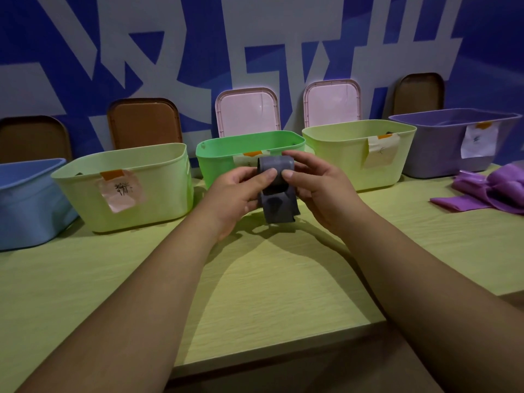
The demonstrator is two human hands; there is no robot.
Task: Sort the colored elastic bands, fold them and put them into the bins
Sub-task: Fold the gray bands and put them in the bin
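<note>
Grey band [276, 194]: dark slate, plain, noted between left hand [238, 194] and right hand [314, 188]. Tabletop [283, 279] below the hands: yellow-green, streaked with fine wood grain. Behind the hands, a bright green bin [221, 163] is seen. Left of the hands: pale lime bin [158, 188], its pink label [122, 191] taped in orange and inked with a black sketch; beyond it, light blue bin [28, 205]. Right of the hands: second pale lime bin [340, 163], then lavender bin [433, 148], white label [479, 140]. Purple bands [493, 191] recorded far right. Wall [22, 29]: blue, crossed by broad grey-white strokes.

We found the bins [158, 199] smooth, faintly glossy plastic, their labels [120, 191] paper, the table [283, 293] matt wood-grain, and the grey band [276, 165] smooth, slightly shiny, rubbery.
</note>
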